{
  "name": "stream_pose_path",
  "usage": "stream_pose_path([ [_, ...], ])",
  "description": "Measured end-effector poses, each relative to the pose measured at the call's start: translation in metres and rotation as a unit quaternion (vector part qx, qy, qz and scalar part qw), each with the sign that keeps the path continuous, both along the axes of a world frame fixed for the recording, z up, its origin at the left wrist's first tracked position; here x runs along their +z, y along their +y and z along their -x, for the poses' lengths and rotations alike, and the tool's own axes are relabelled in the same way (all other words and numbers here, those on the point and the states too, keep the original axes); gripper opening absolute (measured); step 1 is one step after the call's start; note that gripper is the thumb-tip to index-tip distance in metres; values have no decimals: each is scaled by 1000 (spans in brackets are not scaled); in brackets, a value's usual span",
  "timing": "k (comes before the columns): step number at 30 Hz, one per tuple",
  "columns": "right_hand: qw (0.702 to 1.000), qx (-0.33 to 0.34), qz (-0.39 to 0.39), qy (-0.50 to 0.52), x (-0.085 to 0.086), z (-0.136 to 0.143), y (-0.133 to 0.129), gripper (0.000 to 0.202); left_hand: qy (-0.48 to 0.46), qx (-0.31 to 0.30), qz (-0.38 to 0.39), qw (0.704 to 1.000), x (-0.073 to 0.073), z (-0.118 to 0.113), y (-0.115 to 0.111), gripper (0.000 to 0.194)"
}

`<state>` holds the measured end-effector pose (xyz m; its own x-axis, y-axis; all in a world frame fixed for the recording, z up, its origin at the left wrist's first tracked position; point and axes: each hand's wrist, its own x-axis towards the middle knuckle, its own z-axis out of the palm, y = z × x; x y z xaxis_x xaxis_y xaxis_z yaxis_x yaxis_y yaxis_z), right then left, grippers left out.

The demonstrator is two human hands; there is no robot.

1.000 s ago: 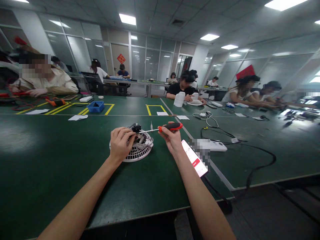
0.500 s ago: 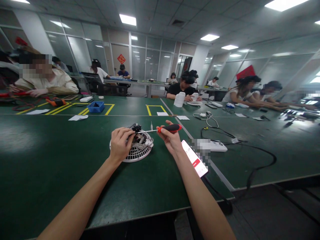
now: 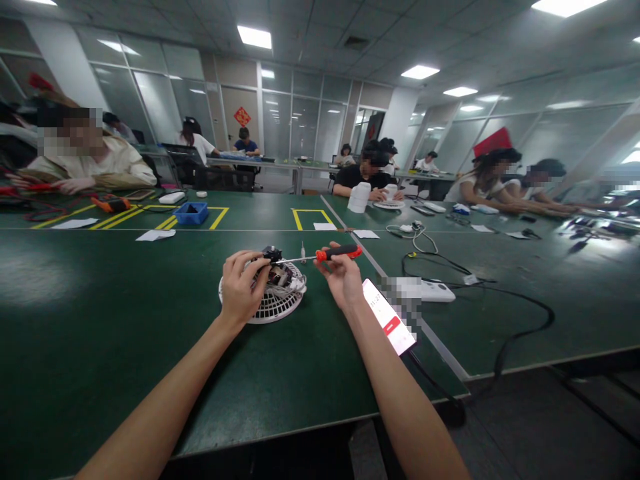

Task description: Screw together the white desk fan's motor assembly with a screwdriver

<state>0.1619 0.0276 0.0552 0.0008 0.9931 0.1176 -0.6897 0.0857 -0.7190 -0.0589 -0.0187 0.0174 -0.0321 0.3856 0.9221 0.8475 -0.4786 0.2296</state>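
On the green worktop, a white fan grille carries a black motor-like part. The left hand curls narrow beside that part; what it pinches cannot be told. The right hand holds a red-and-black screwdriver, nearly level. An unsteady angle could make the tip slip into the left fingers, and the white cable could snag. Counted close by: two hands, one screwdriver, one grille, one smartphone, one power strip.

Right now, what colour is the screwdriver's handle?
The screwdriver's handle is black with red at both ends, best seen in the head view.
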Motion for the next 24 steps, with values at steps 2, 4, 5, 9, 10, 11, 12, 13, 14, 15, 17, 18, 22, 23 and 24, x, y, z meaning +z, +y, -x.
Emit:
stream_pose_path([
  [2, 1000, -13, 10, 0, 0, 1, 0, 32, 6, 3, -3, 1000, 0, 0, 0, 15],
  [4, 999, -27, 20, 2, 0, 2, 0, 31, 15, -1, -6, 1000, 0, 0, 0, 19],
  [5, 999, -33, 23, 5, 0, 3, 0, 30, 17, -4, -6, 1000, 0, -1, 1, 25],
  [9, 998, -51, 36, 30, 1, 2, -1, 27, 9, -12, 30, 999, -4, -5, 3, 62],
  [10, 997, -56, 40, 39, 2, 2, -1, 26, 4, -12, 51, 999, -5, -6, 4, 68],
  [11, 996, -61, 43, 46, 2, 1, -1, 25, 1, -12, 73, 997, -6, -6, 5, 72],
  [12, 995, -66, 46, 52, 3, 1, -1, 24, 0, -13, 94, 995, -7, -7, 6, 75],
  [13, 995, -71, 49, 56, 2, 0, 0, 23, -1, -14, 111, 994, -8, -7, 7, 76],
  [14, 994, -74, 52, 56, 2, 0, 1, 22, -3, -14, 123, 992, -8, -7, 7, 76],
  [15, 994, -79, 55, 55, 1, -1, 2, 21, -6, -10, 130, 991, -8, -7, 7, 76],
  [17, 993, -91, 61, 46, -2, -1, 4, 20, -13, 8, 132, 991, -6, -7, 6, 73],
  [18, 992, -99, 66, 39, -3, -2, 5, 20, -15, 21, 131, 991, -4, -7, 5, 71],
  [22, 985, -136, 101, 18, -10, -2, 8, 24, -15, 72, 134, 988, 1, -7, 2, 61],
  [23, 984, -141, 110, 17, -11, -1, 8, 24, -17, 81, 136, 987, 2, -7, 1, 60],
  [24, 983, -143, 117, 16, -12, -1, 8, 25, -19, 88, 136, 987, 2, -7, 1, 59],
])
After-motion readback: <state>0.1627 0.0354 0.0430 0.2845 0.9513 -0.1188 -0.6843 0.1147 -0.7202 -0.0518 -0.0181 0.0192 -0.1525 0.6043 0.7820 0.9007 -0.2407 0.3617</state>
